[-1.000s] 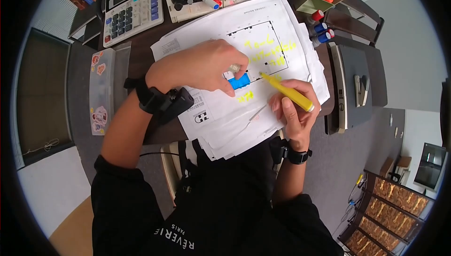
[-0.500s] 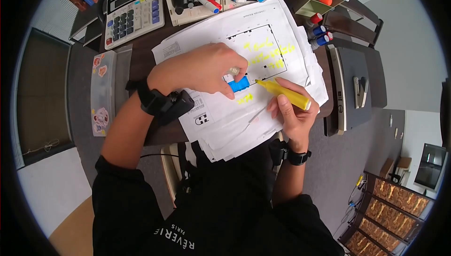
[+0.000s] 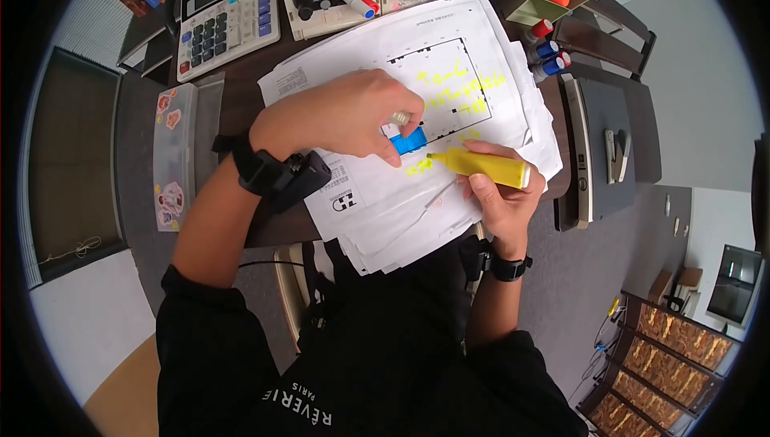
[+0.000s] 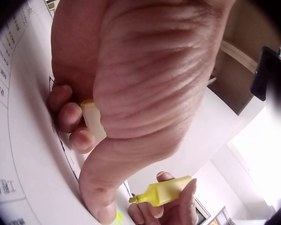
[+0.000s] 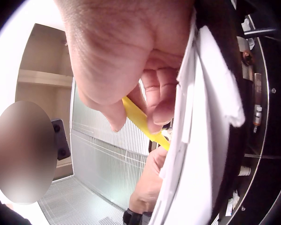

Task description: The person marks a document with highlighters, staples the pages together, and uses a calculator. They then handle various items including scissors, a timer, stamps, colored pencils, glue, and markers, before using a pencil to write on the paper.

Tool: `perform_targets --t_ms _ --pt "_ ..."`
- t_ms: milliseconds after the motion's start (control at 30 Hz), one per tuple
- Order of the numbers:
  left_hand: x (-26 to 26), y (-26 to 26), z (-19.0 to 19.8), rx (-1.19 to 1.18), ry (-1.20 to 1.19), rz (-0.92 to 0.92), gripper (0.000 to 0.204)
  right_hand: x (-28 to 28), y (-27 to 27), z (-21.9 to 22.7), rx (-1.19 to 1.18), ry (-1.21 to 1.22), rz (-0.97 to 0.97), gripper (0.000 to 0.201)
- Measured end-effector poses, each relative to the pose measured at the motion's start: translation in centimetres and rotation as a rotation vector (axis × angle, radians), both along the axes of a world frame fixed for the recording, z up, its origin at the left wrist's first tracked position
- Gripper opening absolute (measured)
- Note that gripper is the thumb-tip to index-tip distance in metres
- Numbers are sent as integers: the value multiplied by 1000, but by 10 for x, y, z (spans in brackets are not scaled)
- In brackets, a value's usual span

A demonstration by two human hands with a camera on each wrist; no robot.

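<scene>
In the head view my right hand [image 3: 507, 206] grips a yellow highlighter [image 3: 491, 169] between thumb and fingers. Its uncapped tip points left, close over yellow handwriting [image 3: 419, 167] on a printed sheet with a plan drawing [image 3: 437, 76]. My left hand [image 3: 345, 116] lies across the left part of that sheet, its thumb tip down at the paper. Curled left fingers hold a small pale translucent piece [image 4: 93, 121], partly hidden by the palm in the left wrist view. A blue piece [image 3: 410, 141] shows beside the left thumb in the head view.
The sheet tops a loose stack of papers [image 3: 385, 240]. Behind it stand a calculator [image 3: 228, 24] and a pen holder [image 3: 333, 24] with several markers. A closed laptop [image 3: 609, 148] bearing a stapler [image 3: 616, 156] lies right; a clear case with stickers [image 3: 172, 164] lies left.
My right hand has swung the highlighter more level, and its tip has moved left and down towards my left thumb. The left hand has stayed in place.
</scene>
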State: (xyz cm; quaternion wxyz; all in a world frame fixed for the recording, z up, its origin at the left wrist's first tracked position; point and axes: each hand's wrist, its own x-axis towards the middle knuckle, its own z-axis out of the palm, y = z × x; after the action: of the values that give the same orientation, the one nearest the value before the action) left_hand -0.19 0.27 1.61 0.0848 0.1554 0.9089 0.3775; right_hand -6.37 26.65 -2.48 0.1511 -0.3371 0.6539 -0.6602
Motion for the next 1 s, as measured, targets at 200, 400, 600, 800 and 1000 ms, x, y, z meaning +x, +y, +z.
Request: perform_targets --t_ms 200,400,600,800,1000 --pt "0 2 3 -10 -12 7 36 2 -2 -1 -99 -80 17 22" --pt "1 1 3 -5 -21 9 35 4 -3 1 -105 -105 -7 22" --pt "1 1 2 -9 -17 12 36 5 -3 4 -70 -104 -16 21" --pt "1 1 2 -7 -22 13 36 6 -4 5 -50 -113 -18 19" --pt "1 2 3 -17 -21 17 36 7 -4 6 -34 -112 -17 18"
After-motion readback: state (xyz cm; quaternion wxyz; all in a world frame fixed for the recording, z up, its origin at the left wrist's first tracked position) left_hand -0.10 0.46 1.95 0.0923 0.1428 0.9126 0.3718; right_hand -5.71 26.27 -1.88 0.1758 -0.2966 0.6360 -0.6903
